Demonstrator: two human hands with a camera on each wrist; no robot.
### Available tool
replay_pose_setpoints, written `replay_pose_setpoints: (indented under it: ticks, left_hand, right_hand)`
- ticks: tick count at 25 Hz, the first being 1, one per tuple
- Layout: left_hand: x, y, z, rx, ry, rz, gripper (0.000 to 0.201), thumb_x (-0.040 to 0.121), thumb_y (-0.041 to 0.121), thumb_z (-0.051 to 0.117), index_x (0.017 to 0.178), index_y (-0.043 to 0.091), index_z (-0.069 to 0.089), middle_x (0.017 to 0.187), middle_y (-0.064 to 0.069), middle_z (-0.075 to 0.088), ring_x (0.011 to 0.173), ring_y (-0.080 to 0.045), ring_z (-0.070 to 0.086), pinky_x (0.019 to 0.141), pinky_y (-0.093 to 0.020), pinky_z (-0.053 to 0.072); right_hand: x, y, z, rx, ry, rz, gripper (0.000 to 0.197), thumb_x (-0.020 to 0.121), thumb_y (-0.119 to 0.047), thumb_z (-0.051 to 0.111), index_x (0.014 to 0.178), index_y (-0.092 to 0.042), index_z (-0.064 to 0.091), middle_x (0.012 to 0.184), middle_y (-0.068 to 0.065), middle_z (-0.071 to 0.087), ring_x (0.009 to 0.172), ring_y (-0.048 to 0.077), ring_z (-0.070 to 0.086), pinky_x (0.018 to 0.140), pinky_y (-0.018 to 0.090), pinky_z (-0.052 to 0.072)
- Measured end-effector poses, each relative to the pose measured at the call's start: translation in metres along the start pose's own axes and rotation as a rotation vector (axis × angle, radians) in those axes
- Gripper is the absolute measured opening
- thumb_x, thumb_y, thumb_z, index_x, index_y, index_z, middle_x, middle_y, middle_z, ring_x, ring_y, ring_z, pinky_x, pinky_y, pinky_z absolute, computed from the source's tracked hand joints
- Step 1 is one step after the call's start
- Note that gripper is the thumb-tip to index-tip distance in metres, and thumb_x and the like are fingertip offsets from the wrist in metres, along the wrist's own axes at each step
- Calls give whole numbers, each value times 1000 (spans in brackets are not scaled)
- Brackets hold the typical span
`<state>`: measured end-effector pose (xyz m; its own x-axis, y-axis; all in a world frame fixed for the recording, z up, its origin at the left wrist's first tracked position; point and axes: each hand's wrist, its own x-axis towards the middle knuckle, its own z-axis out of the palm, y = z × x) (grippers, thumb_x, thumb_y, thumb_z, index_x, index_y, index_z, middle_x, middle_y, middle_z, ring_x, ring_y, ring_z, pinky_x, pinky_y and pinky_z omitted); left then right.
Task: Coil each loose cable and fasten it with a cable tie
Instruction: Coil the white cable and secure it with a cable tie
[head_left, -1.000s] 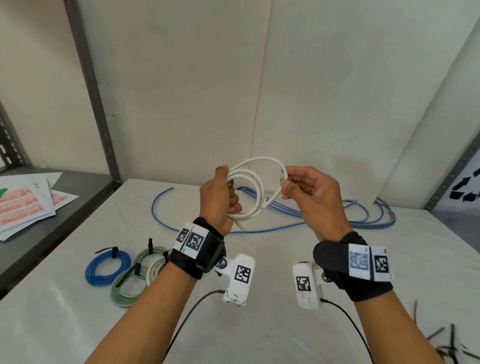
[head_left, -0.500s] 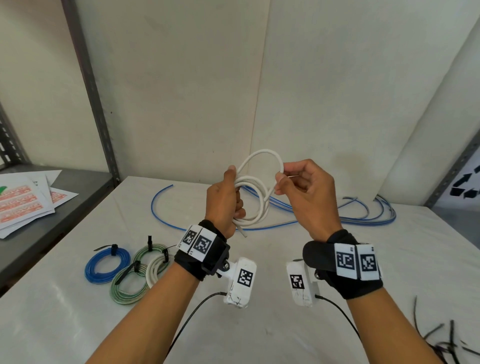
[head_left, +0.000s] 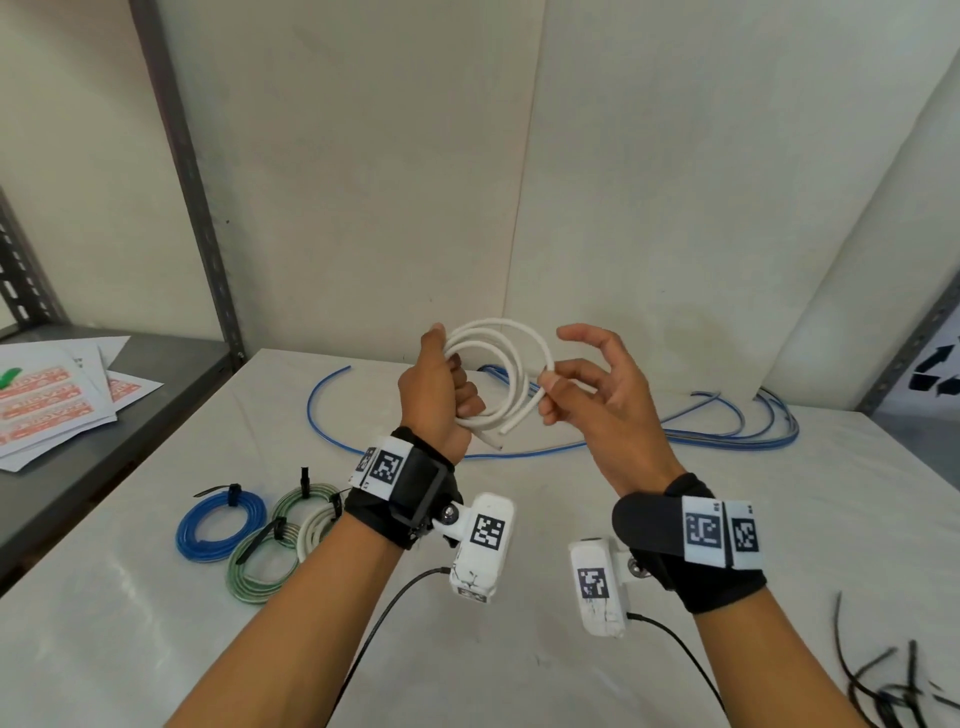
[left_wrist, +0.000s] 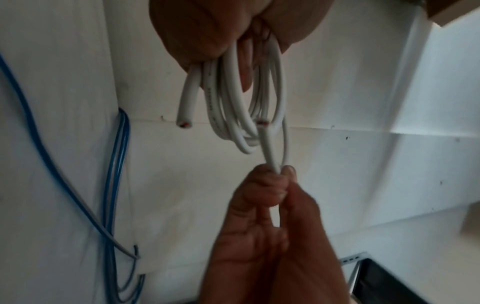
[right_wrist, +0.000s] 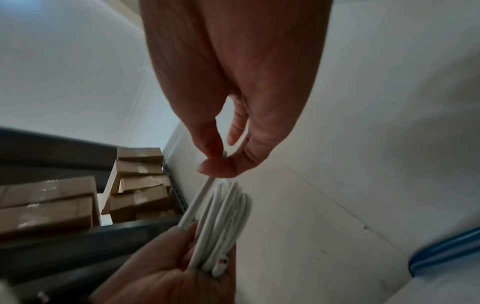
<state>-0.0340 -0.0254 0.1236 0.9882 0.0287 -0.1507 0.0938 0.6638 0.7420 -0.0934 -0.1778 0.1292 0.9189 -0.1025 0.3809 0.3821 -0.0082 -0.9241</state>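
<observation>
White table (head_left: 675, 519): tied coils (head_left: 244, 530) lower left, we grip the white cable (head_left: 498, 364) in our left hand (head_left: 436, 395), right hand (head_left: 597, 395) pinching its end; blue cable (head_left: 727, 431) remains loose.

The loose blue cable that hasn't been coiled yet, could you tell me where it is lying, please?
In the head view, the loose blue cable sprawls across the far side of the white table, near the wall, behind both raised hands and the white cable coil.

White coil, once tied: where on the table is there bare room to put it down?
Bare table between the forearms, near edge. Crowded: tied coils front left, blue cable along the back, cable ties front right.
</observation>
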Motion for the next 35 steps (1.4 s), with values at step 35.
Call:
replay_pose_setpoints:
  ticks: [35]
  left_hand:
    - [-8,-4,4,374,-67,194,17,106,32,37,101,18,43,81,-3,46,46,-12,39,38,-21,28]
  right_hand:
    - [7,24,37,-282,101,-39,30,108,-18,34,96,0,55,62,5,50,56,20,51,55,31,49]
